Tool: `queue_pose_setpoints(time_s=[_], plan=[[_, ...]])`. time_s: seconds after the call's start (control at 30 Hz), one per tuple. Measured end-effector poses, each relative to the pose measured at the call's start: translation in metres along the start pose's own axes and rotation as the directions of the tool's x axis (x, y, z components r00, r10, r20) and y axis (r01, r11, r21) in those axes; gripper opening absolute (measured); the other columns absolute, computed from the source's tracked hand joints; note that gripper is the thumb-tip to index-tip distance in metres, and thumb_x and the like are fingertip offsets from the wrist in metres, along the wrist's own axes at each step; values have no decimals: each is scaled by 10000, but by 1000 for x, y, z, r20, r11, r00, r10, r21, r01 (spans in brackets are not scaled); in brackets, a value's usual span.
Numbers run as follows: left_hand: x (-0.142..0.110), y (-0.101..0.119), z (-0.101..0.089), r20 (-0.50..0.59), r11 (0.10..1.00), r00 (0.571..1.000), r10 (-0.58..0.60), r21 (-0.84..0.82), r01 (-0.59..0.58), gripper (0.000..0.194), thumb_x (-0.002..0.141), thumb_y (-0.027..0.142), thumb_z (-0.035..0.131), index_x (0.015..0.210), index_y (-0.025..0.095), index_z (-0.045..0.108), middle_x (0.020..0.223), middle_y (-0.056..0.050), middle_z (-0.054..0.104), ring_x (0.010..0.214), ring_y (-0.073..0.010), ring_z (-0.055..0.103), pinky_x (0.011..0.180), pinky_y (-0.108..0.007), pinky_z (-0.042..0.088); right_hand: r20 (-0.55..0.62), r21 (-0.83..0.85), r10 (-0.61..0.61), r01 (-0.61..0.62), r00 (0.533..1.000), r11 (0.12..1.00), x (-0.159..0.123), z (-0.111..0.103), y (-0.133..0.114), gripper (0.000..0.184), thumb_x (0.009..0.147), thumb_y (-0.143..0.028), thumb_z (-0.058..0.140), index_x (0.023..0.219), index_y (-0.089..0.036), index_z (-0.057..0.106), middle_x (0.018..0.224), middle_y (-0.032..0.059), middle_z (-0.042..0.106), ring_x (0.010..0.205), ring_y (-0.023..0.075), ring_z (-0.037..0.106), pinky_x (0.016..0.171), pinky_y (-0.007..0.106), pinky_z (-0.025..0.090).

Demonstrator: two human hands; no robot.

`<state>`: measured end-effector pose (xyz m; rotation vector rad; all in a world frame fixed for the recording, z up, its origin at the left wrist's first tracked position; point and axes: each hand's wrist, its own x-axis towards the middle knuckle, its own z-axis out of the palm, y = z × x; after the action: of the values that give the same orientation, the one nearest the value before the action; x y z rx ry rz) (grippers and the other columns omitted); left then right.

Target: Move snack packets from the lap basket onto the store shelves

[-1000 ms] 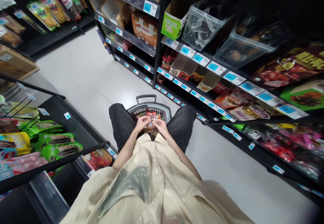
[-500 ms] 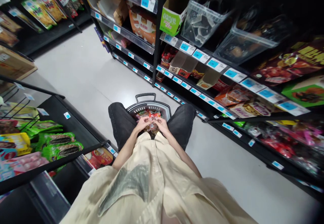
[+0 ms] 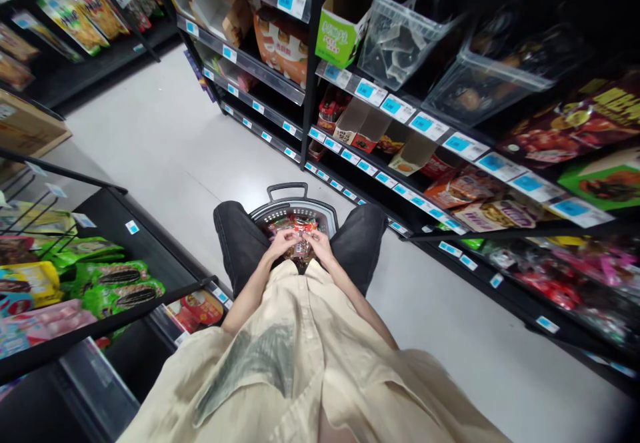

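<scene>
Between my knees stands a grey shopping basket (image 3: pixel 327 208) with a black handle, holding several small wrapped snacks. Over it, my left hand (image 3: pixel 285 241) and my right hand (image 3: pixel 317 243) meet with fingertips almost touching. Both hands pinch a small snack packet (image 3: pixel 303 225), red at the top and clear or brownish below. The fingers of each hand are bent closed on its edges. Its lower part merges with the packets beneath, so I cannot make out where it ends.
Black shelves (image 3: pixel 370 166) with price tags run along the right, carrying clear plastic bins (image 3: pixel 400 36) and bagged snacks. On the left, a low rack (image 3: pixel 165 243) holds green seed bags (image 3: pixel 120 283). A cardboard box (image 3: pixel 30 123) stands farther left on the pale floor.
The view has shifted very slightly. Both hands stay over the basket on the packet, with only a slight finger movement.
</scene>
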<state>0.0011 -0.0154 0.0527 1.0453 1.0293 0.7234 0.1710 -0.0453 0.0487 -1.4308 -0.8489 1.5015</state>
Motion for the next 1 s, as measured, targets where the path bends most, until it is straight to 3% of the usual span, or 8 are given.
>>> queue_pose_setpoints(time_s=[0.3, 0.53, 0.77, 1.0], plan=[[0, -2, 1, 5, 1000, 1000, -15, 17, 15, 359, 663, 451, 831, 742, 142, 666, 677, -2, 644, 623, -128, 561, 653, -258, 466, 23, 27, -3, 3, 1000, 1000, -1, -1, 0, 410, 694, -586, 773, 796, -200, 684, 769, 19, 707, 714, 183, 636, 647, 268, 503], [1, -4, 0, -17, 1000, 1000, -8, 3, 8, 377, 686, 452, 820, 844, 132, 699, 717, 2, 640, 657, -129, 563, 682, -258, 465, -8, 45, -13, 13, 1000, 999, -1, 0, 1, 405, 659, -564, 809, 760, -196, 673, 774, 25, 713, 734, 191, 660, 694, 289, 529], [2, -7, -1, -36, 999, 999, 36, 22, -35, 432, 707, 417, 818, 1009, 134, 696, 736, 1, 645, 668, -135, 577, 696, -260, 488, 6, 59, -3, 2, 1000, 998, 2, 1, 4, 410, 636, -494, 829, 897, -201, 714, 900, 54, 764, 824, 221, 705, 800, 349, 570], [3, -1, 0, -18, 998, 998, 58, 2, -58, 507, 745, 353, 788, 1203, 157, 692, 974, -79, 732, 871, -208, 660, 815, -315, 532, -16, 71, 15, -14, 1000, 997, 5, 1, 7, 442, 649, -408, 816, 1036, -224, 708, 863, 29, 740, 686, 178, 665, 650, 298, 548]])
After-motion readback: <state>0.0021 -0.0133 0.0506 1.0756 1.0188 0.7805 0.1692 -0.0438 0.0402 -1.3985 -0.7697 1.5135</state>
